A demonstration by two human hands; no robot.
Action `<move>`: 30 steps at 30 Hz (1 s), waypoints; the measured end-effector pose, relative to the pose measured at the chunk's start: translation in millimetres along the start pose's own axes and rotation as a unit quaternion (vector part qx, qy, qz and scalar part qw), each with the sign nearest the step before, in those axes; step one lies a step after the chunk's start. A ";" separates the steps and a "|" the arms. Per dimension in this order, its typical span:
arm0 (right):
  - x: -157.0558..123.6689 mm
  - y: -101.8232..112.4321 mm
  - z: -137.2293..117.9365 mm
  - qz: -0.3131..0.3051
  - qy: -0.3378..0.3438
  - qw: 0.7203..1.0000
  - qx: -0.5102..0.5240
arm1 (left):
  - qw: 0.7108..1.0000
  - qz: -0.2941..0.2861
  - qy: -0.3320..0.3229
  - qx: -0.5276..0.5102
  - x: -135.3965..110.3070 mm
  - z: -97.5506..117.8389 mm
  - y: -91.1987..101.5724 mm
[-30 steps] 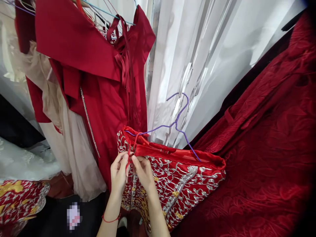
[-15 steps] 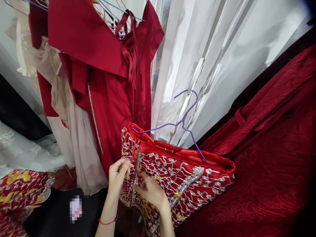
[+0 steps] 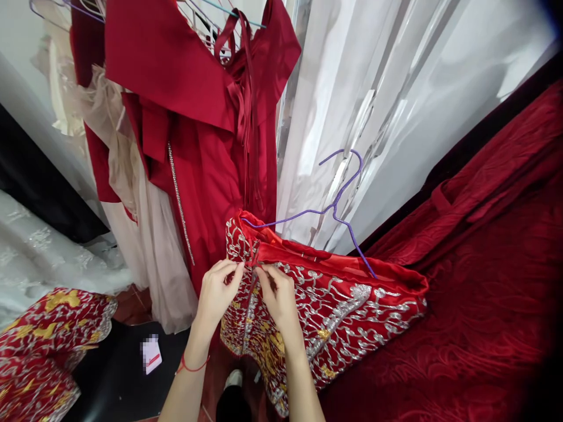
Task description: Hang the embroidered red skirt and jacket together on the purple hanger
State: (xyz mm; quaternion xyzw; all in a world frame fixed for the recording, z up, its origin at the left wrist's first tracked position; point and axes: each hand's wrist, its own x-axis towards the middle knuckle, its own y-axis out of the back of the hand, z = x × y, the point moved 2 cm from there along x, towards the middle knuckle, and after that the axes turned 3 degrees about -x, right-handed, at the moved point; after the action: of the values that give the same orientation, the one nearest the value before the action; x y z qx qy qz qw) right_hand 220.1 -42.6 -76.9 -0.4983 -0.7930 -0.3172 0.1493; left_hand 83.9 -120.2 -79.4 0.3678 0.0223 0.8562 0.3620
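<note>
A red embroidered skirt point(image 3: 343, 310) with silver and gold thread lies on a purple wire hanger point(image 3: 338, 205), its waistband turned toward me. My left hand point(image 3: 217, 293) and my right hand point(image 3: 277, 296) meet at the left end of the waistband. Both pinch thin red ties point(image 3: 254, 264) there, fingertips nearly touching. A red string bracelet circles my left wrist.
Red satin dresses point(image 3: 197, 117) and a pale tulle gown point(image 3: 132, 193) hang on a rack at the upper left. White curtain point(image 3: 396, 88) hangs behind. Red patterned fabric point(image 3: 484, 264) covers the right side. Another embroidered red piece point(image 3: 39, 346) and a paper tag point(image 3: 152, 354) lie at lower left.
My right hand rose from lower on the skirt back up to the waistband ties beside my left hand. The view shifted slightly left and down.
</note>
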 end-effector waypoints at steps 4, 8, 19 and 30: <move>-5.5 26.4 2.0 0.106 -0.024 0.993 -0.037 | 0.997 0.061 -0.010 0.053 22.0 -2.3 6.7; -10.0 59.0 -4.0 0.225 0.000 0.971 -0.084 | 0.982 0.161 -0.051 0.084 43.2 6.6 16.0; 1.3 43.4 -21.4 0.074 -0.030 0.992 0.101 | 0.974 0.008 0.026 -0.227 50.8 2.7 -9.6; 33.8 -2.7 -15.9 0.044 -0.097 0.986 0.127 | 0.964 -0.043 0.073 -0.250 66.8 6.6 -0.2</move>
State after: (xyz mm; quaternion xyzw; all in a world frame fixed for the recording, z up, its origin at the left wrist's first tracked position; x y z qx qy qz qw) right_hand 200.9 -30.3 -47.2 -0.5379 -0.8150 -0.1569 0.1477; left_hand 57.0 -79.0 -33.7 0.2007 -0.1505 0.8427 0.4763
